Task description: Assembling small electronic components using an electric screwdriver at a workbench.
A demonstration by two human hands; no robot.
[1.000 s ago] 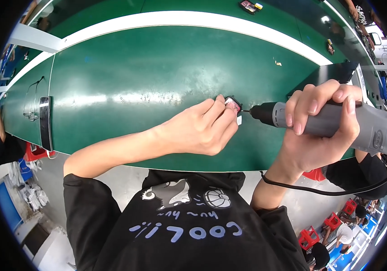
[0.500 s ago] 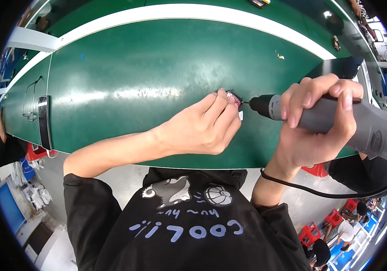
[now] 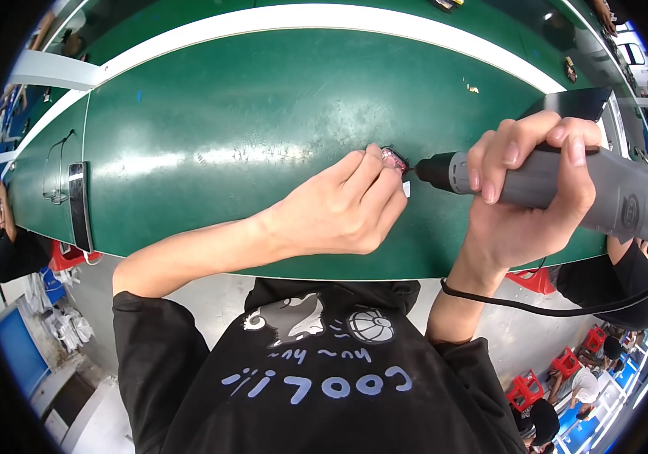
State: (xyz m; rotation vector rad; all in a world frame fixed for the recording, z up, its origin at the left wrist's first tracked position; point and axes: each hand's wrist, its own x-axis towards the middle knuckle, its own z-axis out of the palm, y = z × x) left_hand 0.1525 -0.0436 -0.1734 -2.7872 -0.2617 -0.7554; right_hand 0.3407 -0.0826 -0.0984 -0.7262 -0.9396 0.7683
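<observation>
My left hand [image 3: 350,200] is closed, its fingertips pinching a small, dark-rimmed case [image 3: 394,159] with a reddish inside, just above the green tabletop [image 3: 210,98]. A small white piece [image 3: 406,188] shows beside the fingertips. In my right hand [image 3: 532,193] is a grey corded electric screwdriver [image 3: 623,197], lying almost level and aimed left. Its black nose [image 3: 434,172] ends in a thin bit at the right end of the case. I cannot tell whether the bit sits in a screw. Fingers hide much of the case.
A black cable [image 3: 536,305] loops below my right forearm. At the left lie a long black bar-shaped object [image 3: 79,206] and a wire stand [image 3: 54,175]. A dark panel [image 3: 574,104] stands at right, small scraps [image 3: 472,89] nearby. A white rail [image 3: 301,17] borders the far side. Other people sit around.
The view has shifted slightly. The screwdriver's nose appears a little closer to the case. Both hands keep their holds.
</observation>
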